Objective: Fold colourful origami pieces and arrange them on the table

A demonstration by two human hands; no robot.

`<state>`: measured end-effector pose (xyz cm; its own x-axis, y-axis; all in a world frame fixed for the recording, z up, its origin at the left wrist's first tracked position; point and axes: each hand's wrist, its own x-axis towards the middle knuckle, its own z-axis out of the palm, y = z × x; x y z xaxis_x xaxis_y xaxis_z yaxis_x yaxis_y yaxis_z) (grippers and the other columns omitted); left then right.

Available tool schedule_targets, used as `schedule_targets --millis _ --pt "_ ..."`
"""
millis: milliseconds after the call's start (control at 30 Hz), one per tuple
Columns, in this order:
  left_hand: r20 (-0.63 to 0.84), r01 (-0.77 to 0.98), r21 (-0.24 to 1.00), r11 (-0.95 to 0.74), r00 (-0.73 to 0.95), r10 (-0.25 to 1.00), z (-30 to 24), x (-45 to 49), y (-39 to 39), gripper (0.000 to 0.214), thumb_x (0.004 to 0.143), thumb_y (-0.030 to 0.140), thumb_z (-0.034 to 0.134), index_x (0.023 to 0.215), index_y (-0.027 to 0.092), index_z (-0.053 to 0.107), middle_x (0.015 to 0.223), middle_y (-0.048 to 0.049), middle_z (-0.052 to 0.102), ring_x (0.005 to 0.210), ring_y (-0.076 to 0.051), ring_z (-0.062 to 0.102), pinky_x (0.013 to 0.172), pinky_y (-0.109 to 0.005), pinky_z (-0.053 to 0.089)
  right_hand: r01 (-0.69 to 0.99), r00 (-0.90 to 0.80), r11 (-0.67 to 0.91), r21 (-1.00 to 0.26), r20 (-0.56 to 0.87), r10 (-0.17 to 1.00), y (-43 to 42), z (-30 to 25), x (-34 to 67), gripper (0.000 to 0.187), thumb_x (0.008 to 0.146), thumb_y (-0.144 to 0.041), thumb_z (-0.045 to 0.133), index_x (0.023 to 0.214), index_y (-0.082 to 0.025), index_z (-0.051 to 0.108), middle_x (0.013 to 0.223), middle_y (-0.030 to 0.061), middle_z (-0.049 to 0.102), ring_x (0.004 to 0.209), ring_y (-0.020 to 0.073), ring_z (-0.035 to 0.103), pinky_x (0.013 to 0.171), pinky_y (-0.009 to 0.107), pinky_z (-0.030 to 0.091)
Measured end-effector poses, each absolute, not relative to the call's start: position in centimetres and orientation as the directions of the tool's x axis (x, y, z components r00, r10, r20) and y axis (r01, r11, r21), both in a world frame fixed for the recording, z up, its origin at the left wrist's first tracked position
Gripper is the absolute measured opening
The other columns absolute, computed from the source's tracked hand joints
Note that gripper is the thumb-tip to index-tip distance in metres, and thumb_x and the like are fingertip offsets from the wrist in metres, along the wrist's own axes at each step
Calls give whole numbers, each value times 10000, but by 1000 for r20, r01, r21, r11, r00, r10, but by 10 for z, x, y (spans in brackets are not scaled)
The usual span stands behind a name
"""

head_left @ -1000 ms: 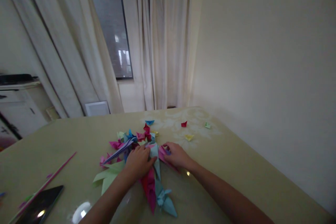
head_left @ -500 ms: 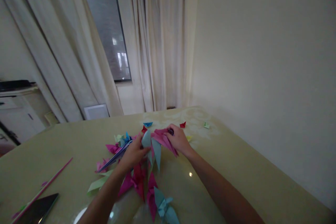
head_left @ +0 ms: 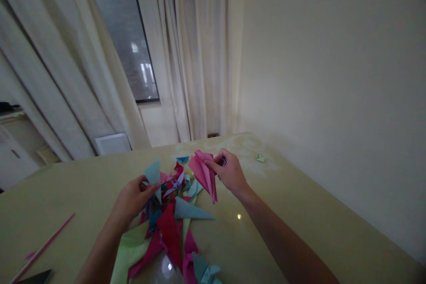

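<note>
A heap of folded paper shapes [head_left: 166,226] in pink, red, teal and pale green lies on the beige table [head_left: 299,213] in front of me. My left hand [head_left: 131,199] is raised over the heap and pinches a teal folded piece [head_left: 153,174]. My right hand [head_left: 229,172] is lifted to the right of it, closed on a pink folded piece [head_left: 204,173] that hangs down from my fingers; a small purple bit shows between them. A teal paper crane [head_left: 206,271] lies at the near edge of the heap.
A small green folded piece [head_left: 260,157] sits alone at the far right of the table. A pink strip [head_left: 43,248] and the corner of a dark phone [head_left: 35,277] lie at the near left. Curtains [head_left: 193,53], a window and a wall bound the far side.
Both hands rose from the heap and drew apart, the left carrying the teal piece left, the right lifting the pink piece. The heap spread out and the view tilted.
</note>
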<state>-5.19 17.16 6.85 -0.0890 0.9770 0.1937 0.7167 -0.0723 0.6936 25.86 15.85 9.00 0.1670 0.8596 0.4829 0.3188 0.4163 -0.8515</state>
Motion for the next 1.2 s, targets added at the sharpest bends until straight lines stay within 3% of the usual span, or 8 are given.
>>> schedule_targets --millis 167,233,333,633,733,933,1100,1200 --pt "434 741 606 -289 -3 901 82 -6 151 538 822 571 625 1147 149 700 1223 -208 755 1160 -405 689 939 -504 549 293 136 411 -864 463 876 152 83 237 351 839 -437 804 721 -226 550 632 -50 562 596 137 515 560 253 399" --pt "340 538 756 -372 163 926 90 22 137 506 891 553 635 1238 186 669 1089 -123 796 944 -311 754 810 -408 585 274 62 438 -856 471 880 145 85 230 309 847 -392 799 738 -219 567 648 -57 544 612 129 494 576 252 383" --pt "297 354 858 -372 249 922 97 45 125 341 890 489 684 1045 188 718 785 -35 758 686 -233 698 641 -310 537 205 -59 474 -856 472 879 138 92 225 280 891 -385 767 767 -213 584 681 -57 530 639 126 486 601 251 384" --pt "164 -27 986 -163 62 984 92 27 135 441 813 543 809 1019 154 782 779 -31 769 679 -209 695 674 -306 573 -23 -23 380 -925 381 924 142 94 234 429 943 -577 715 771 -240 514 622 -76 467 526 113 410 489 238 317" --pt "143 51 988 -147 68 987 86 8 146 536 823 590 769 1129 149 756 927 -87 812 751 -253 744 703 -360 607 -6 56 403 -915 402 914 147 92 236 437 941 -571 720 755 -239 505 622 -77 457 530 112 408 492 236 328" --pt "369 584 765 -271 -53 928 89 1 145 556 820 575 711 1206 176 706 1177 -162 784 1065 -361 745 890 -494 600 53 83 427 -903 430 899 149 86 230 378 915 -511 765 773 -219 572 688 -53 522 612 120 481 562 234 388" --pt "259 324 888 -327 237 936 100 46 119 463 867 468 758 1242 205 683 1059 -98 806 802 -257 773 722 -371 615 41 -93 386 -922 381 920 136 90 221 333 935 -509 749 832 -218 624 695 -36 607 597 130 551 559 241 434" --pt "228 138 948 -286 333 915 104 54 114 378 850 428 795 1140 197 723 1061 -92 809 854 -253 776 796 -366 619 -14 -121 400 -917 398 909 131 97 221 401 929 -566 748 792 -213 620 661 -38 578 588 121 516 547 231 417"
